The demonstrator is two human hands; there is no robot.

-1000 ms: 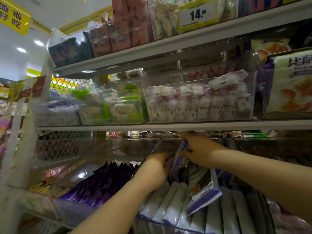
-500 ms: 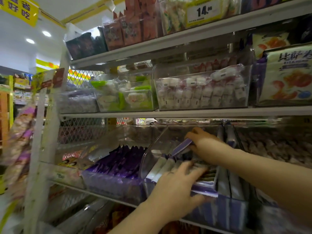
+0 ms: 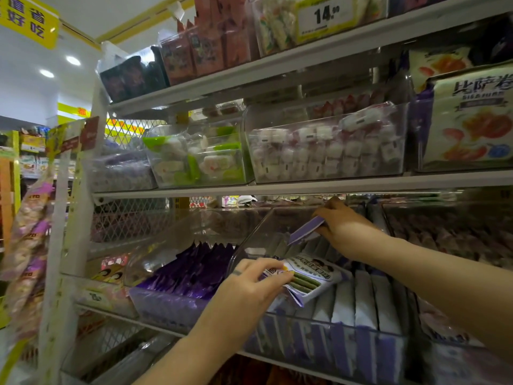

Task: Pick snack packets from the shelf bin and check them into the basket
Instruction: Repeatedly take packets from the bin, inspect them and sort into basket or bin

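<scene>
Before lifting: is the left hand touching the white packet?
Touching. The head view shows the left hand with fingers curled over the near edge of the white packet.

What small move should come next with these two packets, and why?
Probably lift the right hand up and out of the clear bin: it pinches a purple packet deep inside, while the left hand holds a white packet above the row.

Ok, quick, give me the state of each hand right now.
Left hand: grips a white packet.
Right hand: pinches a purple packet.
</scene>
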